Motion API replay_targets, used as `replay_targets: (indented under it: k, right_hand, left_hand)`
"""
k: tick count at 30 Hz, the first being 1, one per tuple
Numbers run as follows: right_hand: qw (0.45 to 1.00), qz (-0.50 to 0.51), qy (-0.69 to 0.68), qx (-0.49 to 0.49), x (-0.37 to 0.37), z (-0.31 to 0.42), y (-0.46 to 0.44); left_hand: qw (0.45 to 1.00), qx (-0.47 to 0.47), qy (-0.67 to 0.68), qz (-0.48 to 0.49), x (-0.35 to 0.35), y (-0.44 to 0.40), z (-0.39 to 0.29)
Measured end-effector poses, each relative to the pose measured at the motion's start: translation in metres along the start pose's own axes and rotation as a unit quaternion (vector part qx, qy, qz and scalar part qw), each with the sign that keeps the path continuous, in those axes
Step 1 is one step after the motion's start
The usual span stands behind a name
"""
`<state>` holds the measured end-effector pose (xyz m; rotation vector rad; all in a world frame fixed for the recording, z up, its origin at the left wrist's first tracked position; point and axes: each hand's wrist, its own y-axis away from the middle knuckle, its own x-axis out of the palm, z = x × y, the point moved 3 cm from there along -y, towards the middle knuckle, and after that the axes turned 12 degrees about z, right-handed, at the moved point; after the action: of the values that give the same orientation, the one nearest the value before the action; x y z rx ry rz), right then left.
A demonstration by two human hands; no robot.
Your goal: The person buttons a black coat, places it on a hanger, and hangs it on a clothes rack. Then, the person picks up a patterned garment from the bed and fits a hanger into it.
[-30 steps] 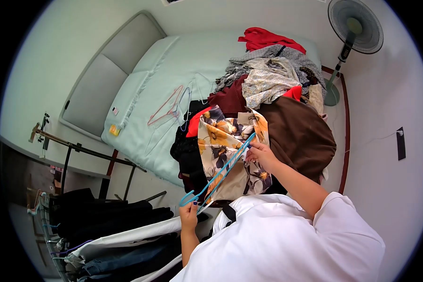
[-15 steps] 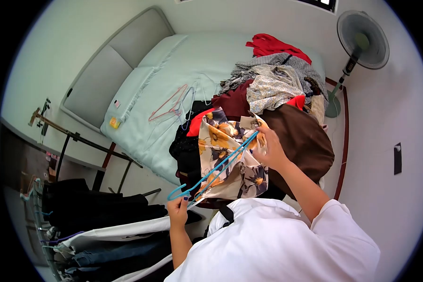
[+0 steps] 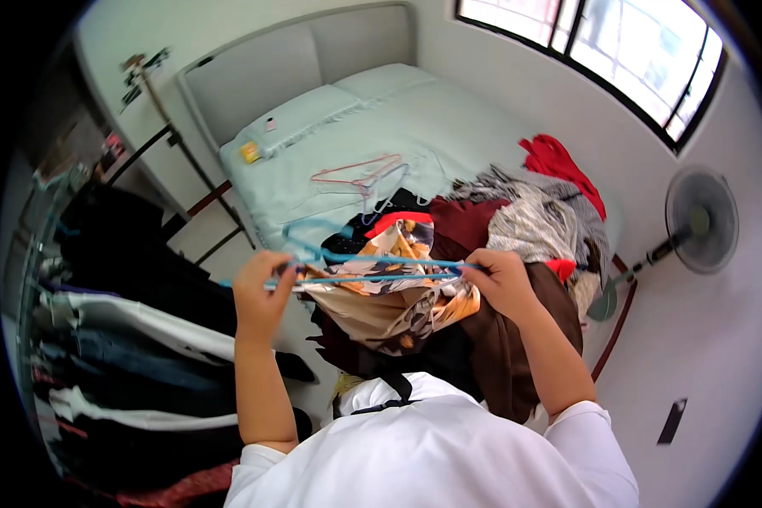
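Note:
A blue hanger (image 3: 381,261) is stretched level between my two hands, its hook blurred at the upper left. My left hand (image 3: 262,284) is closed on its left end. At the other end my right hand (image 3: 501,279) pinches the hanger's corner. From the hanger hangs a flowered cloth (image 3: 398,309) in cream, orange and dark grey, bunched just below the bars. Behind it a pile of clothes holds a maroon piece (image 3: 466,224), a pale patterned piece (image 3: 529,224) and a brown piece (image 3: 529,347).
Loose hangers (image 3: 364,178) lie on the pale green bed (image 3: 423,110). Dark and white clothes (image 3: 144,326) hang on a rack at the left. A standing fan (image 3: 701,222) is at the right, below a window (image 3: 601,51).
Both hands have risen, and the left has moved left. The hanger has turned from slanted to nearly level with the flowered cloth. The view has tilted up, showing more of the window.

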<state>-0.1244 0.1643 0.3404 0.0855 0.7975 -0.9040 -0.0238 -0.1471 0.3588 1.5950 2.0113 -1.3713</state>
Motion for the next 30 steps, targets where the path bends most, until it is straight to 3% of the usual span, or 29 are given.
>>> replay_targets:
  k: [1,3,4,7,10,14,18,20,21,28,30]
  right_hand:
    - [0.999,-0.037,-0.003,-0.02,-0.003,0.006,-0.009]
    - [0.995,-0.07,-0.067,-0.008,-0.015,0.022,-0.022]
    - [0.991,-0.092,-0.095,-0.008,-0.02,0.028,-0.027]
    - [0.979,-0.12,-0.159,-0.049,-0.032,0.024,-0.041]
    - [0.956,-0.114,-0.26,-0.075,-0.031,0.025,-0.051]
    - [0.959,-0.115,-0.242,-0.09,-0.018,0.036,-0.059]
    - [0.962,-0.081,-0.232,-0.12,-0.007,0.047,-0.062]
    - [0.965,-0.059,-0.221,-0.131,0.001,0.052,-0.064]
    - [0.967,-0.062,-0.203,-0.139,0.006,0.057,-0.065]
    - [0.966,-0.006,-0.207,-0.156,0.066,0.104,-0.067]
    - [0.956,0.043,-0.222,-0.185,0.082,0.126,-0.061]
  left_hand:
    - [1.0,-0.011,-0.006,-0.017,-0.011,-0.003,-0.004]
    - [0.965,0.04,-0.154,-0.208,-0.037,0.002,-0.02]
    - [0.949,0.003,-0.184,-0.256,-0.045,0.018,-0.011]
    - [0.914,-0.128,-0.078,-0.376,-0.056,0.069,0.019]
    - [0.905,-0.241,-0.037,-0.348,-0.056,0.122,0.055]
    - [0.885,-0.321,0.034,-0.335,-0.053,0.18,0.094]
    - [0.897,-0.304,0.055,-0.315,-0.058,0.212,0.105]
    - [0.906,-0.226,0.148,-0.327,-0.051,0.228,0.12]
    - [0.905,-0.26,0.17,-0.289,-0.053,0.236,0.115]
    - [0.841,-0.397,0.079,-0.358,-0.039,0.32,0.044]
    - [0.856,-0.382,0.034,-0.346,-0.018,0.363,0.041]
